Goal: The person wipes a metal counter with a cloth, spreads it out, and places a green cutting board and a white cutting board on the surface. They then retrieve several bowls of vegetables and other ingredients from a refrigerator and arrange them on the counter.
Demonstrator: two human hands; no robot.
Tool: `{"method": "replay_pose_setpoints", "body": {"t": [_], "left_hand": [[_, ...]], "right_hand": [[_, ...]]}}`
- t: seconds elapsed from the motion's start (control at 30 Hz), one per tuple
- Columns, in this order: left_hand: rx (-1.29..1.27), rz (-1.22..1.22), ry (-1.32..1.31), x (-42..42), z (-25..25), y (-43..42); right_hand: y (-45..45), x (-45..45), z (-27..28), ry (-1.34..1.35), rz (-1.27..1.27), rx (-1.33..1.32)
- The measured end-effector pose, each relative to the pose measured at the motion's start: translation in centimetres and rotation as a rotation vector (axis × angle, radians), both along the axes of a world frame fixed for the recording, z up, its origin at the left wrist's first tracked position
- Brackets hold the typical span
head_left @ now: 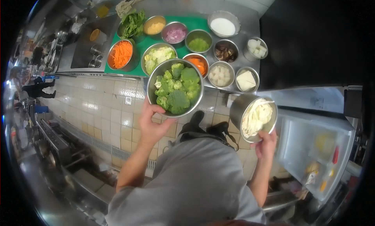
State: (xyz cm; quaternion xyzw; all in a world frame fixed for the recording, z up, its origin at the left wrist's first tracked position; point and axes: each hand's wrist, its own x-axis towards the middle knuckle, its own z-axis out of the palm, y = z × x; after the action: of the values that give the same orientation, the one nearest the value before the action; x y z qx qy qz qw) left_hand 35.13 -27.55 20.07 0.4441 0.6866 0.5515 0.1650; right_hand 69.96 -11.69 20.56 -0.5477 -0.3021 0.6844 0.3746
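My left hand grips the near rim of a steel bowl of broccoli, held up in front of the counter's edge. On the right, my right hand is closed on the rim of a steel bowl of pale shredded vegetable, which is tilted. Just beyond the broccoli stand a bowl of cauliflower, partly covered by it, and a bowl of orange pieces. Bowls of white cubes and a white block sit near the counter's front edge, beyond my right hand's bowl.
On the steel counter and green board stand shredded carrot, leafy greens, purple onion and a white-filled bowl. An open fridge door is at right. Another person is far left.
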Motion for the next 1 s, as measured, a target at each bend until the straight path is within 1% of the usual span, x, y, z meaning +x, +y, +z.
{"method": "replay_pose_setpoints", "body": {"t": [0.07, 0.13, 0.17, 0.23, 0.3, 0.4, 0.43, 0.47, 0.5, 0.57, 0.6, 0.67, 0.7, 0.77, 0.83, 0.9, 0.93, 1.0], "left_hand": [[0.002, 0.006, -0.001, 0.4, 1.3, 1.3], [0.039, 0.046, -0.102, 0.1, 2.2, 3.0], [0.048, 0.060, -0.091, 0.0, 2.8, 3.8], [0.097, 0.140, 0.017, -0.2, 4.2, 5.3], [0.095, 0.165, 0.050, -1.3, 5.0, 7.0], [0.006, 0.166, 0.036, -3.9, 5.6, 10.6], [-0.014, 0.153, 0.115, -5.2, 5.5, 12.2], [-0.027, 0.137, 0.192, -6.6, 5.3, 13.9], [-0.025, 0.126, 0.188, -8.1, 4.9, 15.7], [-0.082, 0.133, 0.303, -11.1, 4.0, 19.4], [-0.083, 0.120, 0.294, -12.8, 3.2, 21.0], [-0.193, 0.167, 0.427, -15.9, 2.2, 25.1], [-0.196, 0.151, 0.416, -17.4, 1.6, 26.9], [-0.151, 0.135, 0.555, -20.2, 0.2, 30.5], [-0.201, 0.107, 0.512, -22.1, -1.3, 33.4], [-0.416, -0.020, 0.288, -23.4, -1.8, 35.3], [-0.424, -0.033, 0.292, -24.3, -2.5, 35.8], [-0.371, -0.155, 0.381, -25.4, -4.5, 37.0]], "right_hand": [[0.3, 1.2, -0.1, -0.018, -0.007, -0.012], [0.8, 2.0, -0.2, -0.017, 0.013, -0.009], [1.1, 2.7, -0.4, -0.022, 0.025, -0.005], [1.2, 4.8, -1.0, -0.020, 0.047, 0.010], [2.1, 6.0, -1.8, -0.015, 0.065, 0.015], [3.0, 7.2, -2.0, -0.029, 0.102, -0.012], [3.2, 7.1, -1.4, -0.041, 0.102, -0.022], [3.4, 6.9, -1.3, -0.054, 0.100, -0.026], [3.5, 6.9, -1.4, -0.058, 0.089, -0.025], [3.8, 6.8, -1.4, -0.031, 0.004, 0.016], [3.4, 6.2, -1.2, -0.040, -0.008, 0.013], [3.8, 4.6, 0.1, -0.039, -0.091, 0.017], [3.8, 3.8, 0.6, -0.052, -0.105, 0.013], [4.4, 1.8, 1.1, -0.082, -0.135, 0.006], [4.7, 0.0, 0.7, -0.095, -0.169, -0.004], [4.9, -2.1, 1.2, -0.107, -0.195, -0.033], [4.9, -3.8, 1.6, -0.112, -0.230, -0.022], [5.9, -5.7, 2.1, -0.113, -0.281, -0.017]]}}
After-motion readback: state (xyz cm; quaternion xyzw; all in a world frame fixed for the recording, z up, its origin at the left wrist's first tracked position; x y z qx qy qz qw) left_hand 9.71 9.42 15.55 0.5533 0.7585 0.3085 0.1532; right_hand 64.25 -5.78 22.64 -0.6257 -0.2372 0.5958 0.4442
